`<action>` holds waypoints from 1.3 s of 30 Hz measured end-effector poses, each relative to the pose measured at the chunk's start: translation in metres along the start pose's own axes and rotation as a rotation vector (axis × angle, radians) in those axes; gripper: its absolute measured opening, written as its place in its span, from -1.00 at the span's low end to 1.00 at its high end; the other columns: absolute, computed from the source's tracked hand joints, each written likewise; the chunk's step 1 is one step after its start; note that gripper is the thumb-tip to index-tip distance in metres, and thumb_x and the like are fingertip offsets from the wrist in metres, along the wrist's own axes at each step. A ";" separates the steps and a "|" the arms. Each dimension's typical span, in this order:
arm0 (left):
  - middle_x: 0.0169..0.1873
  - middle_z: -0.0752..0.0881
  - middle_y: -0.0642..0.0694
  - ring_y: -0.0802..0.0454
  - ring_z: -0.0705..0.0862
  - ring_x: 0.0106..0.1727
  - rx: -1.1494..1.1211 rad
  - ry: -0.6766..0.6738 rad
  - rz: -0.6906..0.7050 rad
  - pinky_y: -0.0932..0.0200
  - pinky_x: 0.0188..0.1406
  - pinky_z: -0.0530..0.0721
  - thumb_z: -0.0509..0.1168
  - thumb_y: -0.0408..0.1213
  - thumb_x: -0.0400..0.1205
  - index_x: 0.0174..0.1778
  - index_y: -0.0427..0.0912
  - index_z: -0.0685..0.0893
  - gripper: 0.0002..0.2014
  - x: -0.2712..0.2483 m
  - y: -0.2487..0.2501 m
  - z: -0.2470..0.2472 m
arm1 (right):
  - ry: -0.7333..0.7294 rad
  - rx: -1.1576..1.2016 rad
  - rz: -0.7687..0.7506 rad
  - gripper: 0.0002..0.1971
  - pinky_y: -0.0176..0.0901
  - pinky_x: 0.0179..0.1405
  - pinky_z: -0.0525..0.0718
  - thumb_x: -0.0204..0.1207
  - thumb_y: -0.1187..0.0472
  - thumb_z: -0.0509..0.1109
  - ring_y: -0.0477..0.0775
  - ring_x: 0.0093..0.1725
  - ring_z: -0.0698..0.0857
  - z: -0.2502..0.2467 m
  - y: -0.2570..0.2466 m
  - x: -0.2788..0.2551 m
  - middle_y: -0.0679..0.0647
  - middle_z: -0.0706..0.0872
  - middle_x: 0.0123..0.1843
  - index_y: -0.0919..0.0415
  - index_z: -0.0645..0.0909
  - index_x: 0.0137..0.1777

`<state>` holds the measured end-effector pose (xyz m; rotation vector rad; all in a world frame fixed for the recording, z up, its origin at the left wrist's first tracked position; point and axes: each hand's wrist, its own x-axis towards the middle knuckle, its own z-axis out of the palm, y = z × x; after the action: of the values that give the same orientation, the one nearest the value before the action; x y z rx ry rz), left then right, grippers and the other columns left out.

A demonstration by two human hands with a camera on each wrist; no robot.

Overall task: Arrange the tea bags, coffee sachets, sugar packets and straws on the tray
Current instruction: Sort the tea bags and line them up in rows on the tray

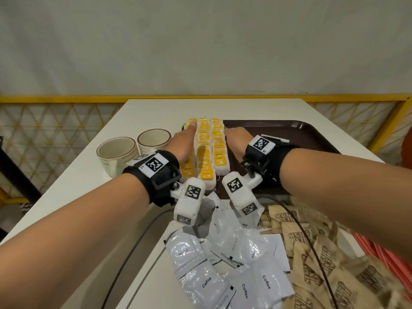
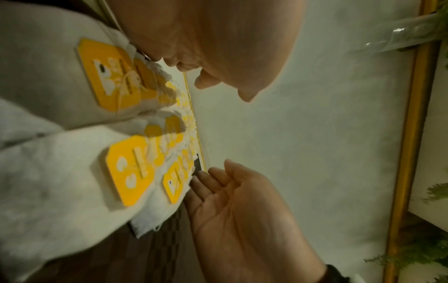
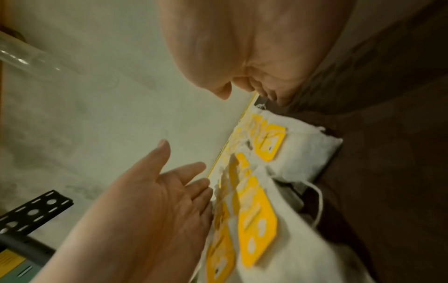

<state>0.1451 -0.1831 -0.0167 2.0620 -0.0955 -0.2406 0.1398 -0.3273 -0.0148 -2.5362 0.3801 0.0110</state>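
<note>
Three rows of yellow-tagged white tea bags (image 1: 206, 150) run lengthwise away between the flat, empty left hand (image 1: 183, 144) and right hand (image 1: 236, 141).

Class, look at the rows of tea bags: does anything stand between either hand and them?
Nothing visible does. The left hand and the right hand flank the tea bags, fingers straight against their sides.

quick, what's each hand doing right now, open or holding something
Left hand: open, fingers straight along the left side of the tea bags, holding nothing.
Right hand: open, fingers straight along the right side of the tea bags, holding nothing.
</note>
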 end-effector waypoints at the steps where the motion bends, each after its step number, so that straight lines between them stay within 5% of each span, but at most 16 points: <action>1: 0.60 0.29 -0.24 -0.17 0.28 0.60 0.025 -0.001 0.000 -0.05 0.56 0.20 -0.21 0.14 0.76 0.64 -0.20 0.22 -0.37 0.001 0.002 -0.001 | 0.016 0.066 -0.018 -0.62 -0.04 0.28 0.48 0.70 0.41 0.12 0.30 0.39 0.55 -0.001 0.001 0.002 0.32 0.55 0.43 0.43 0.32 0.50; 4: 0.58 0.32 -0.27 -0.17 0.31 0.58 0.063 0.008 0.000 0.00 0.51 0.22 -0.22 0.12 0.77 0.63 -0.24 0.24 -0.37 0.003 0.007 -0.002 | -0.003 -0.005 -0.003 -0.57 0.00 0.28 0.47 0.71 0.45 0.04 0.34 0.40 0.52 -0.001 0.003 0.007 0.38 0.48 0.46 0.45 0.21 0.57; 7: 0.58 0.33 -0.24 -0.16 0.31 0.58 0.053 0.012 -0.013 0.02 0.51 0.22 -0.20 0.15 0.75 0.62 -0.24 0.26 -0.35 0.009 0.011 -0.003 | -0.081 -0.037 -0.008 -0.57 0.05 0.34 0.48 0.75 0.27 0.05 0.34 0.42 0.52 0.004 -0.002 0.009 0.38 0.46 0.50 0.41 0.24 0.58; 10: 0.58 0.33 -0.25 -0.19 0.32 0.57 0.029 0.000 -0.026 -0.04 0.51 0.24 -0.18 0.20 0.73 0.62 -0.25 0.25 -0.31 0.015 0.014 -0.007 | -0.068 -0.107 -0.016 -0.53 -0.05 0.17 0.51 0.74 0.36 0.03 0.29 0.40 0.53 0.003 0.001 0.021 0.35 0.43 0.51 0.40 0.14 0.62; 15: 0.61 0.28 -0.22 -0.20 0.28 0.60 -0.034 -0.037 -0.063 -0.16 0.56 0.20 -0.16 0.30 0.68 0.64 -0.23 0.21 -0.23 0.023 0.019 -0.012 | 0.055 0.070 0.008 -0.58 0.02 0.14 0.59 0.68 0.40 0.16 0.30 0.19 0.65 -0.012 0.009 0.039 0.33 0.64 0.24 0.44 0.25 0.51; 22: 0.59 0.29 -0.29 -0.24 0.30 0.58 0.048 -0.045 -0.080 -0.11 0.52 0.24 -0.23 0.21 0.73 0.64 -0.28 0.19 -0.28 0.035 0.027 -0.008 | 0.007 0.101 -0.025 -0.42 0.01 0.07 0.60 0.67 0.22 0.24 0.31 0.12 0.65 -0.005 0.005 0.070 0.24 0.66 0.09 0.42 0.15 0.61; 26: 0.58 0.31 -0.28 -0.22 0.32 0.57 0.073 -0.045 -0.078 -0.06 0.49 0.26 -0.23 0.21 0.73 0.63 -0.25 0.21 -0.29 0.043 0.032 -0.010 | -0.055 0.230 0.033 -0.47 0.01 0.22 0.61 0.71 0.12 0.15 0.38 0.25 0.64 0.006 0.005 0.088 0.38 0.62 0.31 0.43 0.24 0.57; 29: 0.60 0.30 -0.26 -0.20 0.31 0.58 0.070 -0.055 -0.085 -0.05 0.51 0.24 -0.23 0.21 0.73 0.64 -0.23 0.20 -0.30 0.049 0.032 -0.009 | 0.001 0.245 0.036 -0.44 -0.05 -0.07 0.58 0.62 0.29 0.27 0.35 0.12 0.68 0.007 0.010 0.096 0.34 0.65 0.11 0.44 0.18 0.56; 31: 0.59 0.30 -0.25 -0.19 0.32 0.58 0.066 -0.059 -0.090 -0.04 0.50 0.24 -0.22 0.21 0.73 0.64 -0.23 0.21 -0.30 0.051 0.030 -0.007 | 0.006 0.209 -0.015 -0.54 0.04 -0.02 0.60 0.60 0.28 0.32 0.29 0.06 0.68 0.007 0.012 0.101 0.23 0.63 -0.02 0.38 0.31 0.45; 33: 0.59 0.31 -0.24 -0.18 0.33 0.57 0.064 -0.062 -0.085 -0.03 0.51 0.24 -0.21 0.22 0.72 0.64 -0.22 0.21 -0.29 0.054 0.029 -0.005 | -0.014 0.327 -0.007 -0.77 0.11 0.16 0.60 0.65 0.00 0.24 0.19 -0.09 0.63 0.009 0.014 0.109 0.11 0.57 -0.18 0.17 0.51 -0.02; 35: 0.59 0.32 -0.23 -0.17 0.33 0.57 0.078 -0.066 -0.084 -0.03 0.51 0.24 -0.21 0.23 0.72 0.64 -0.22 0.22 -0.29 0.056 0.029 -0.004 | -0.009 0.412 0.015 -0.62 0.09 0.12 0.54 0.67 -0.14 0.13 0.07 -0.29 0.50 0.010 0.015 0.114 0.06 0.48 -0.29 0.09 0.40 -0.28; 36: 0.59 0.32 -0.23 -0.17 0.33 0.57 0.089 -0.069 -0.082 -0.03 0.51 0.24 -0.21 0.23 0.72 0.64 -0.22 0.22 -0.29 0.058 0.029 -0.004 | -0.013 0.321 -0.019 -0.65 0.05 0.05 0.51 0.67 -0.10 0.14 0.07 -0.32 0.47 0.008 0.013 0.112 0.08 0.48 -0.27 0.12 0.44 -0.24; 38: 0.59 0.31 -0.24 -0.18 0.31 0.58 0.087 -0.079 -0.082 -0.04 0.51 0.23 -0.20 0.21 0.73 0.64 -0.22 0.21 -0.30 0.058 0.028 -0.004 | -0.046 0.005 -0.039 -0.76 -0.05 -0.09 0.49 0.66 0.15 0.24 0.15 -0.20 0.55 0.004 0.009 0.105 0.20 0.59 -0.07 0.32 0.47 0.19; 39: 0.59 0.31 -0.25 -0.19 0.31 0.58 0.075 -0.082 -0.086 -0.05 0.50 0.24 -0.19 0.21 0.73 0.64 -0.21 0.21 -0.31 0.056 0.028 -0.004 | -0.005 -0.136 -0.086 -0.65 -0.06 -0.12 0.49 0.65 0.26 0.25 0.22 -0.09 0.61 0.002 0.007 0.100 0.27 0.63 0.07 0.39 0.36 0.37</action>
<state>0.2021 -0.2025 0.0028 2.1337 -0.0667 -0.3796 0.2343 -0.3588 -0.0289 -2.6844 0.2766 0.0108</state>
